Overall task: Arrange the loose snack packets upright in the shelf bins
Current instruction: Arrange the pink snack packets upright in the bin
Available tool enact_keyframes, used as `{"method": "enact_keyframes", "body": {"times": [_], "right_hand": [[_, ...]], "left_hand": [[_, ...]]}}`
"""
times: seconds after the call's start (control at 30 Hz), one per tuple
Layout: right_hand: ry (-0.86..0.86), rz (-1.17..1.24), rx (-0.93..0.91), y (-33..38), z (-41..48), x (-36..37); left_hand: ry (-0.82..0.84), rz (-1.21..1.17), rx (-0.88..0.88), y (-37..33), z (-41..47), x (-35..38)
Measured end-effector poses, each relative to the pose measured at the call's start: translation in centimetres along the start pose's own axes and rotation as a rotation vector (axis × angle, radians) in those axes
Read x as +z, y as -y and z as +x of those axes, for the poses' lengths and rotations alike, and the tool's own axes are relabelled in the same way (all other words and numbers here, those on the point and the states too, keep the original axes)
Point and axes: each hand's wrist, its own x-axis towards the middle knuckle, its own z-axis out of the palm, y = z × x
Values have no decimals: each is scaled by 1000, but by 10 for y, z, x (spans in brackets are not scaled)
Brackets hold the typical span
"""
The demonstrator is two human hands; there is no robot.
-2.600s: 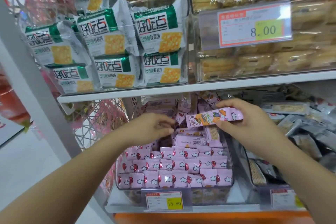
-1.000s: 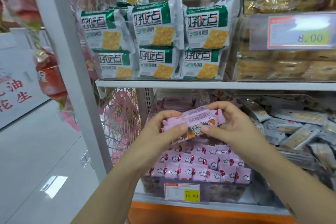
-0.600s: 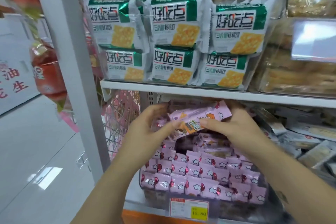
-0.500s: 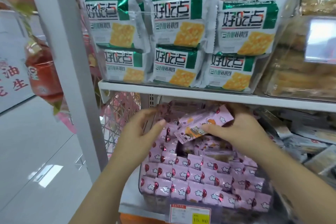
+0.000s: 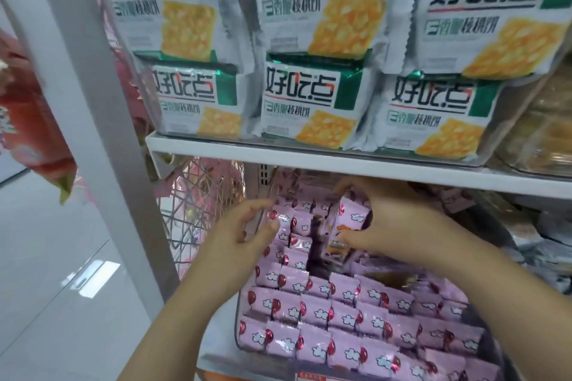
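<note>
A clear plastic bin (image 5: 240, 335) on the lower shelf holds several rows of pink snack packets (image 5: 312, 315) standing on end. My right hand (image 5: 393, 223) grips one pink packet (image 5: 351, 221) upright, lowered into a gap at the back of the bin, thumb below and fingers curled over its top. My left hand (image 5: 241, 232) is at the bin's left side, fingers spread and touching the packets of the left column (image 5: 286, 221).
Green-and-white cracker bags (image 5: 312, 102) fill the shelf above, whose white edge (image 5: 278, 155) hangs just over my hands. A grey upright post (image 5: 102, 120) stands left, with a wire basket (image 5: 198, 195) behind it. Silver packets (image 5: 520, 232) lie right.
My right hand has turned the pink packet from lying crosswise to upright and lowered it into the bin's gap. My left hand let go of it and moved to the left column. The view moved closer.
</note>
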Motion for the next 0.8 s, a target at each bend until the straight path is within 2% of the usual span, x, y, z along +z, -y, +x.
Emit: {"method": "enact_keyframes", "body": {"times": [0.2,0.33,0.47,0.57,0.67,0.8], "right_hand": [[-180,116,127,0,-20,-7],[-324,370,86,4,-38,-4],[-217,694,67,4,-47,4],[-167,811,23,7,-52,6],[-170,846,21,9,-49,11],[-179,848,60,9,-36,22]], "left_hand": [[-66,79,134,-6,-4,0],[35,113,189,-24,-10,5],[151,74,160,-28,-18,4],[204,-46,123,-30,-27,1],[139,-58,144,-35,-34,-2],[-83,59,157,-28,-36,0]]}}
